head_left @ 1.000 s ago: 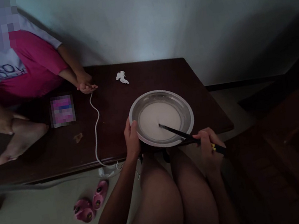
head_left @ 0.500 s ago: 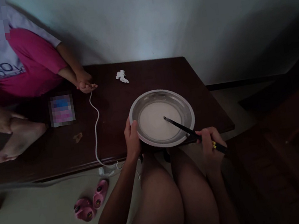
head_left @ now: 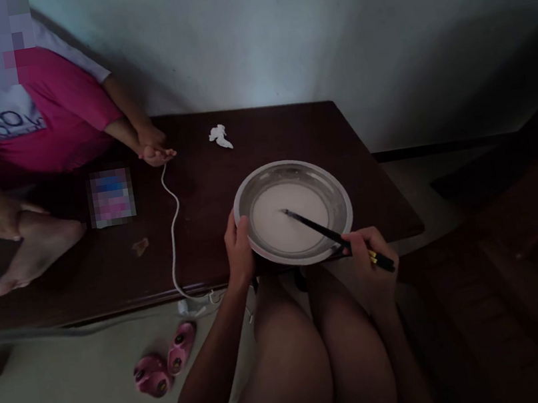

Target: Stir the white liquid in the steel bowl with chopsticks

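A round metal basin point(head_left: 335, 185) stands at the front edge of a dark wooden bench point(head_left: 198, 198). Inside it lies a pale, whitish mixture point(head_left: 283, 226) with a flat surface. My left hand point(head_left: 239, 246) grips the basin's left rim, thumb on top and fingers beneath. In my right hand point(head_left: 371, 260), at the basin's lower right, are black chopsticks point(head_left: 318, 228) with yellow marks near the upper end. They slant over the near rim, and their tips dip into the mixture near its middle.
Another person point(head_left: 70, 90) in pink trousers sits on the bench at the left, near a blurred packet point(head_left: 111, 198). A white cable point(head_left: 173, 243) crosses the bench's front edge. Crumpled tissue point(head_left: 221, 136) lies behind the basin. Pink clogs point(head_left: 152, 376) are on the floor.
My right hand and the chopsticks have moved left, so the tips sit farther left in the mixture. My left hand keeps its grip on the basin.
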Motion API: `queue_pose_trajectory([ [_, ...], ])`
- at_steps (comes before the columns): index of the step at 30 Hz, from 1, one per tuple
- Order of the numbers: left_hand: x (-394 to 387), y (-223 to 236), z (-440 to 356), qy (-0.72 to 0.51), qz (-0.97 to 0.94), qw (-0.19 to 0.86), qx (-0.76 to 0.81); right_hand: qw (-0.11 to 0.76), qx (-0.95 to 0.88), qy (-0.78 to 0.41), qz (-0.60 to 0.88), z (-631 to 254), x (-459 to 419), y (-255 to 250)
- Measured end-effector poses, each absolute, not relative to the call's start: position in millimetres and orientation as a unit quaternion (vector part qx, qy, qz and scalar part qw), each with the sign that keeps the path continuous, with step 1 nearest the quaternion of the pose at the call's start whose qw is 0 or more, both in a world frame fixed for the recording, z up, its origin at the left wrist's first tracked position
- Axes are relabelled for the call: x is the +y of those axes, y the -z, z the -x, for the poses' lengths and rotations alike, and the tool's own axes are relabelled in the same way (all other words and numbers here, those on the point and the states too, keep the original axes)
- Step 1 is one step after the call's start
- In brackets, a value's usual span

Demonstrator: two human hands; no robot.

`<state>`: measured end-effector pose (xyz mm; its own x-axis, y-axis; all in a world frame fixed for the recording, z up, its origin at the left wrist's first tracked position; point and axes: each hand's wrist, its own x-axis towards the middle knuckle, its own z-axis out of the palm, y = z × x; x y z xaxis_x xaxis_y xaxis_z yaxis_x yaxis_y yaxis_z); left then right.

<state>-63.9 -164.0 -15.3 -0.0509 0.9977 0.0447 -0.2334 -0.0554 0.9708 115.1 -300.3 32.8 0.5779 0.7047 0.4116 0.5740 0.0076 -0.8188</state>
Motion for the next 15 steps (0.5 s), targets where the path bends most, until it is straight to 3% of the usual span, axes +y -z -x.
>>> queue_pose_trajectory([
  [4,-164.7,12.2,63.9,-0.578,-0.445,0.524,0.44,0.585,-0.419,-0.023,0.693,-114.6,-300.2,-33.4],
  [8,-164.7,11.4,63.8,-0.579,-0.445,0.527,0.435,0.553,-0.455,-0.073,0.695,-114.6,-300.6,-34.3],
  [12,-163.9,13.7,63.9,-0.578,-0.448,0.527,0.433,0.591,-0.393,-0.044,0.703,-114.6,-302.0,-37.6],
  [15,-163.4,14.7,64.1,-0.579,-0.446,0.528,0.432,0.571,-0.432,-0.081,0.693,-116.4,-300.9,-40.1],
])
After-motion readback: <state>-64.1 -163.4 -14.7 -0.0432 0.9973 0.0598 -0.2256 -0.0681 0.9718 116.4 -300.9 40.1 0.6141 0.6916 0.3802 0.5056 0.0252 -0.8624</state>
